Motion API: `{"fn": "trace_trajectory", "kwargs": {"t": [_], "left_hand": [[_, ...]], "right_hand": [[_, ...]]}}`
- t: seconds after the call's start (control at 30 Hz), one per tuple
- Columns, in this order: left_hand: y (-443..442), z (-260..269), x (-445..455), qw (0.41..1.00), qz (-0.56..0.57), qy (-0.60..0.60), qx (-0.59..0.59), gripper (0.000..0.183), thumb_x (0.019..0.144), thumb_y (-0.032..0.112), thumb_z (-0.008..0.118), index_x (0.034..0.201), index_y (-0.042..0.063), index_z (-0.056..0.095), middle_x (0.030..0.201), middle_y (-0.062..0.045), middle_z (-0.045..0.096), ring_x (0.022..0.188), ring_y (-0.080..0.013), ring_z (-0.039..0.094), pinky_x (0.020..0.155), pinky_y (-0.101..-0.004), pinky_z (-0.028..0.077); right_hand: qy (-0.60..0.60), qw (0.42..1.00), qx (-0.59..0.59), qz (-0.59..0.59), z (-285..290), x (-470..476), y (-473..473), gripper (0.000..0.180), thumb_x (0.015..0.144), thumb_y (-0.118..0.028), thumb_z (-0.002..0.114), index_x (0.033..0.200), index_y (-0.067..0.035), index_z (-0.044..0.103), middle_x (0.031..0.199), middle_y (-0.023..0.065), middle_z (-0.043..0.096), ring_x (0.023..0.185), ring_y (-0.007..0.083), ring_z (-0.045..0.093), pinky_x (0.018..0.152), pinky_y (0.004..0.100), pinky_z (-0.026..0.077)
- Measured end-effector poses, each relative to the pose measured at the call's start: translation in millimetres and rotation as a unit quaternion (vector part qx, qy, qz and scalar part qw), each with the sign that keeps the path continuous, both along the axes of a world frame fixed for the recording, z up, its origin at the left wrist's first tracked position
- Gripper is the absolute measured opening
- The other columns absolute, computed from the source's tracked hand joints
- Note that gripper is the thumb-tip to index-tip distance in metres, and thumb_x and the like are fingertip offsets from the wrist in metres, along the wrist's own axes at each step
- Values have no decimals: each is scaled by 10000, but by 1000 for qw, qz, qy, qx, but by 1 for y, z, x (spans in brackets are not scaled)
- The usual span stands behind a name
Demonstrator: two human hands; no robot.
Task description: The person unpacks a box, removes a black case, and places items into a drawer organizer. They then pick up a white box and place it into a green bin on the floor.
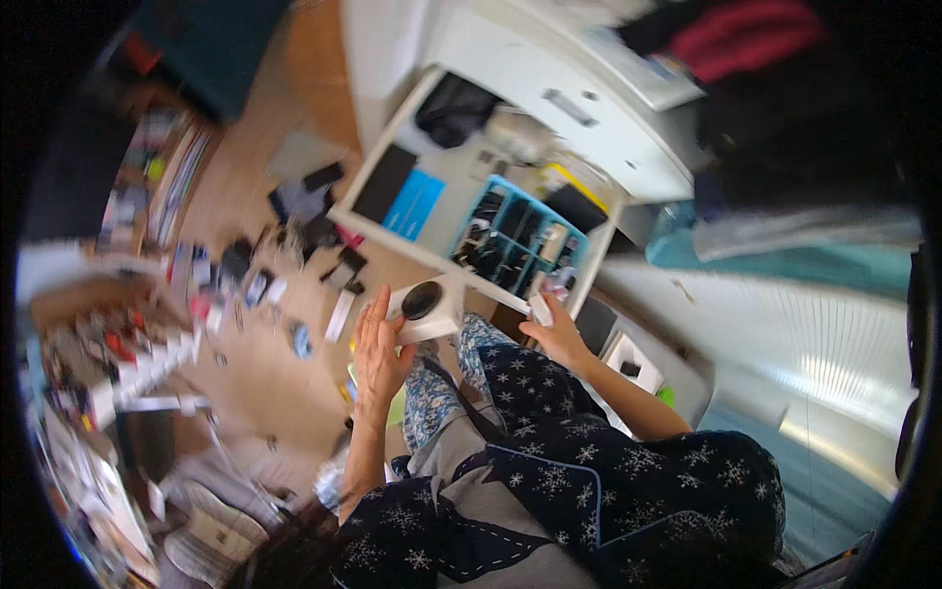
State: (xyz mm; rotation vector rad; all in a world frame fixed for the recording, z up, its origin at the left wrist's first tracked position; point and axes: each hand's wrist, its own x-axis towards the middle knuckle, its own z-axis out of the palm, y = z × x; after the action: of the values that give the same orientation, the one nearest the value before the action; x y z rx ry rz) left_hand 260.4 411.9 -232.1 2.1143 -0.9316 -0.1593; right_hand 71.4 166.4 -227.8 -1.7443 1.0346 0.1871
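My left hand [383, 350] holds a white box [441, 324] by its left side, fingers spread along it. On the box's face is a round black disc [422, 300]; whether it is printed or solid I cannot tell. My right hand [561, 339] pinches a small white block-like object [541, 310] near the drawer's front edge. Before me is a pulled-out white drawer [394, 239]. Inside it lies a light-blue divided organizer [478, 202] with small dark and pale items in its compartments. A flat blue package [414, 205] and a black one [385, 184] lie at the drawer's left.
A black bag [456, 110] and a yellow-edged black item [578, 202] sit deeper in the drawer. Many loose small things, including a white strip [339, 316], litter the wooden floor [257, 397] at left. A box of mixed items [118, 339] stands beyond them. A translucent ribbed panel [795, 331] is at right.
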Motion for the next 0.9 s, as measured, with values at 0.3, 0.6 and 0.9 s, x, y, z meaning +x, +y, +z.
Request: {"fn": "trace_trajectory", "kwargs": {"t": [0.3, 0.6, 0.9], "left_hand": [[-169, -17, 36, 923, -138, 358, 29, 538, 739, 101, 669, 1224, 9, 456, 1049, -253, 640, 933, -386, 649, 791, -430, 509], [-350, -43, 61, 928, -338, 93, 125, 574, 786, 148, 621, 1330, 54, 467, 1066, -241, 646, 923, -393, 647, 782, -444, 505], [-408, -48, 68, 925, -341, 92, 144, 574, 747, 108, 634, 1305, 112, 505, 1120, -199, 637, 985, -383, 620, 827, -429, 492]], "right_hand": [[0, 992, -115, -46, -21, -52, -49, 589, 749, -285, 701, 1212, -46, 426, 1070, 254, 576, 936, 432, 580, 815, 481, 456], [90, 976, -201, 3, -64, -32, -195, 659, 706, -222, 705, 1246, 26, 422, 1308, 232, 435, 1284, 376, 374, 1068, 479, 317], [161, 941, -269, 131, -135, 20, -264, 649, 669, -298, 732, 1184, 27, 508, 1473, 233, 294, 1425, 374, 171, 1139, 606, 67]]}}
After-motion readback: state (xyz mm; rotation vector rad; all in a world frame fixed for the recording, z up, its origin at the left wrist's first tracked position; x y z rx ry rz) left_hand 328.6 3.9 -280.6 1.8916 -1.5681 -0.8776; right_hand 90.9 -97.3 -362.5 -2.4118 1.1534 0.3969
